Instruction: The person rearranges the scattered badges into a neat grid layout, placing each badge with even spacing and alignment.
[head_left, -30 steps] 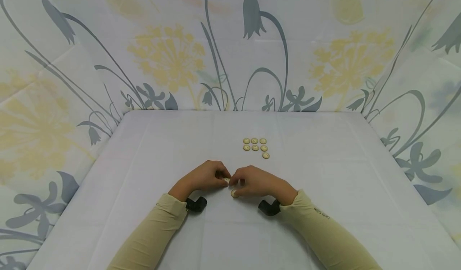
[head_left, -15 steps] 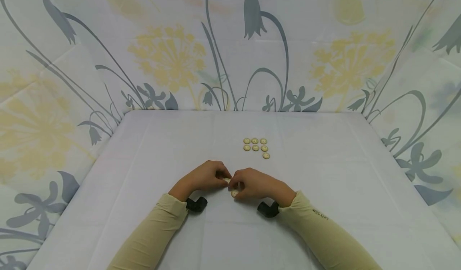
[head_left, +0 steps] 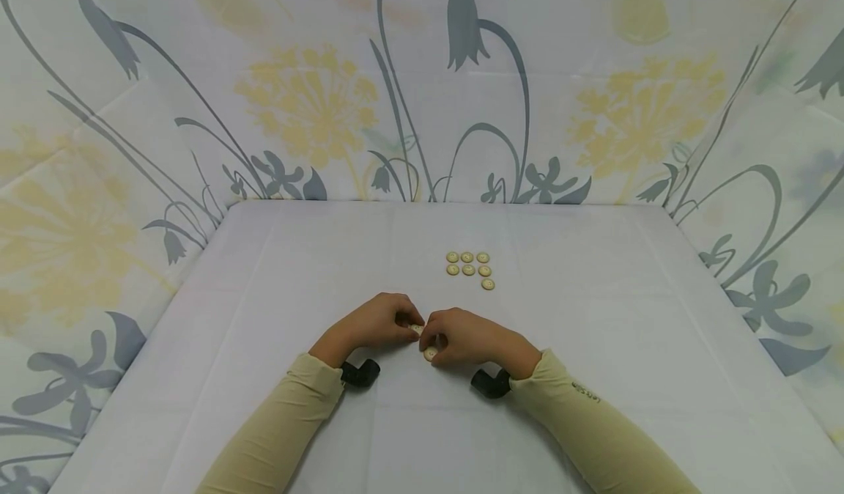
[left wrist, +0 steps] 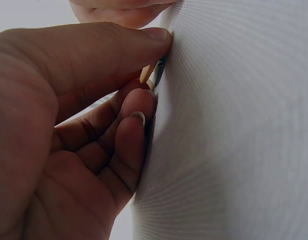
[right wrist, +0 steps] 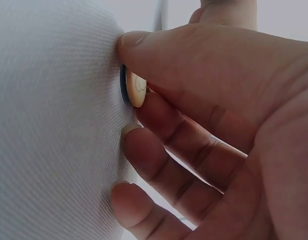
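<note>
Both hands rest on the white tablecloth [head_left: 277, 296] near its middle, fingertips almost meeting. My left hand [head_left: 407, 325] pinches a cream button [head_left: 415, 328] between thumb and fingers; the left wrist view shows only that button's edge [left wrist: 146, 75] against the cloth. My right hand [head_left: 430, 341] pinches a second cream button [head_left: 430, 352] at the cloth; in the right wrist view this button [right wrist: 137, 89] sits between thumb and forefinger. Several more cream buttons [head_left: 468, 269] lie in neat rows farther back, apart from both hands.
Floral-printed cloth walls [head_left: 422, 83] close in the table at the back and both sides. Black wrist cameras [head_left: 359, 373] [head_left: 491, 382] sit under the beige sleeves. Bare white cloth stretches to the left, right and front of the hands.
</note>
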Motion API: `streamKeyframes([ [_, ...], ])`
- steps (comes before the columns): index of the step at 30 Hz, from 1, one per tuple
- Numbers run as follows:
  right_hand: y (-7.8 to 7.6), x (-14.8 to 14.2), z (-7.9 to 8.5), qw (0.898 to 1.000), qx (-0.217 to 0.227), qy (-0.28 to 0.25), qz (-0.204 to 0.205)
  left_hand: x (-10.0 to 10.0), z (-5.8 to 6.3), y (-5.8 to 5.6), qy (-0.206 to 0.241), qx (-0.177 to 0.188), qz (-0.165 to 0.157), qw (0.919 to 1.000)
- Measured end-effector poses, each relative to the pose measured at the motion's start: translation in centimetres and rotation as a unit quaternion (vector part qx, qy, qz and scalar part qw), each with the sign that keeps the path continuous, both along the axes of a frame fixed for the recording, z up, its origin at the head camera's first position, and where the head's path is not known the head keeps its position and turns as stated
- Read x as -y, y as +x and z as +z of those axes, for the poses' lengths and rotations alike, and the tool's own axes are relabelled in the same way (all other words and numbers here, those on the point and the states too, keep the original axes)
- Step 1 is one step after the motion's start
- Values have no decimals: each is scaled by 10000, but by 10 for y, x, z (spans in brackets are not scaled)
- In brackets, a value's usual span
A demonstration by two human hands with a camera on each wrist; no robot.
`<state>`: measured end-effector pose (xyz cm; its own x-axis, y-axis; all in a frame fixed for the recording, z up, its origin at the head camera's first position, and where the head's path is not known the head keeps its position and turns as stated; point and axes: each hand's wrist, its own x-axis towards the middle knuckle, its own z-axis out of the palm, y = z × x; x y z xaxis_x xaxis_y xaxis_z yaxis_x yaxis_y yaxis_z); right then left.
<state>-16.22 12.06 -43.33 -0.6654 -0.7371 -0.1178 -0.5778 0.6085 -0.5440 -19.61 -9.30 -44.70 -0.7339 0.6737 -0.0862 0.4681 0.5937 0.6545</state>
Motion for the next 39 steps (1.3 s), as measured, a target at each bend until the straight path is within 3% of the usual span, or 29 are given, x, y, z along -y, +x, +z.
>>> streamKeyframes([
  [21, -4, -5, 5, 9995, -129, -171, 219, 0, 2, 1, -14, 2, 18, 10000],
  [39, -15, -17, 6, 9974, -431, -440, -375, -2, 1, 1, 14, 162, 146, 9998],
])
